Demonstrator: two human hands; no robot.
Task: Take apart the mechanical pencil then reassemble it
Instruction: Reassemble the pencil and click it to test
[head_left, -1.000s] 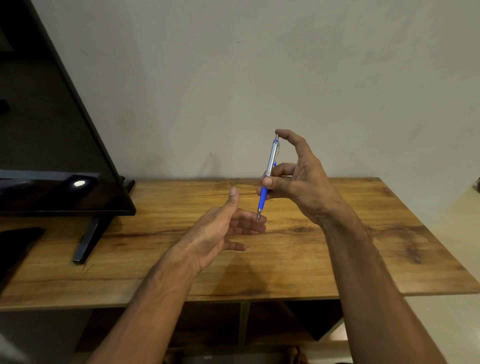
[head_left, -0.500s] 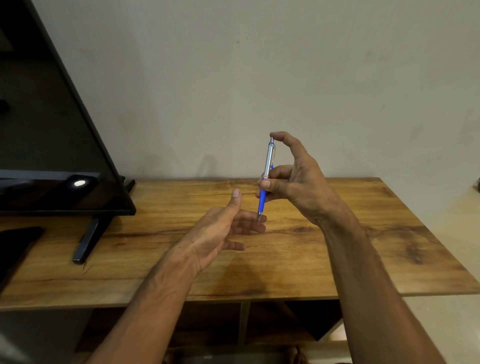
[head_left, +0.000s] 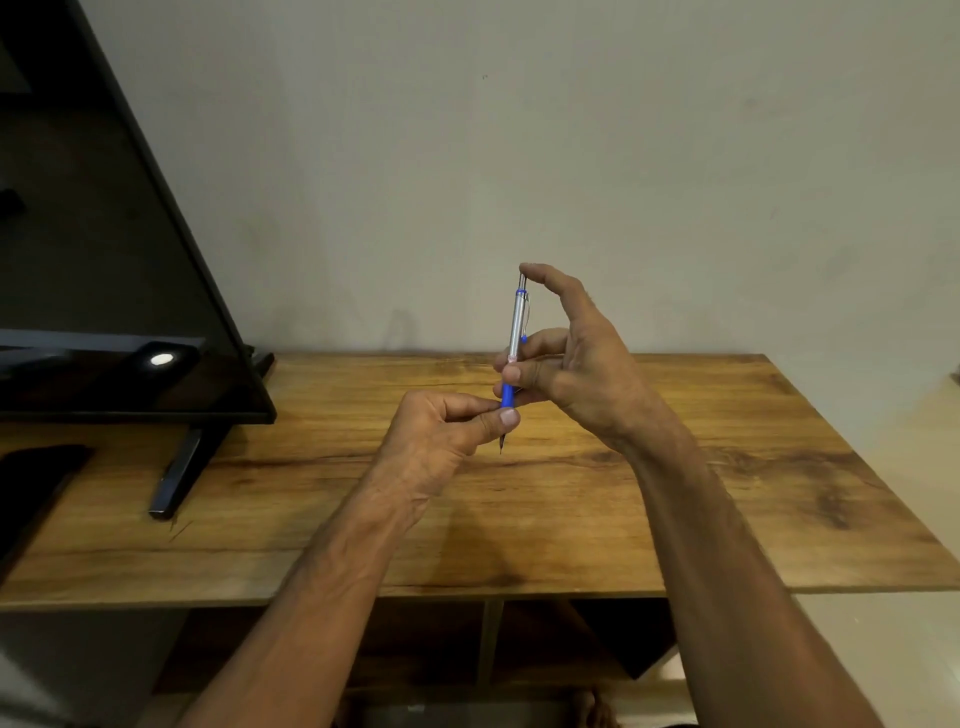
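Observation:
A mechanical pencil (head_left: 517, 327) with a silver barrel, blue grip and metal clip stands nearly upright in the air above the wooden table (head_left: 675, 467), tip down. My right hand (head_left: 571, 364) holds it: thumb and middle fingers clamp the barrel near the blue grip, and the index fingertip rests on the top cap. My left hand (head_left: 441, 431) is curled, with thumb and fingers pinched on the lower blue grip just above the dark tip, which pokes out below.
A black flat screen (head_left: 104, 260) on a slanted stand leg (head_left: 179, 475) fills the left side of the table. A dark flat object (head_left: 31, 483) lies at the far left edge. The wall is close behind; open shelves sit under the tabletop.
My left hand was open, palm up, under the pencil tip; it has now closed and pinched the pencil's lower grip. The right hand keeps its hold, index finger on the cap.

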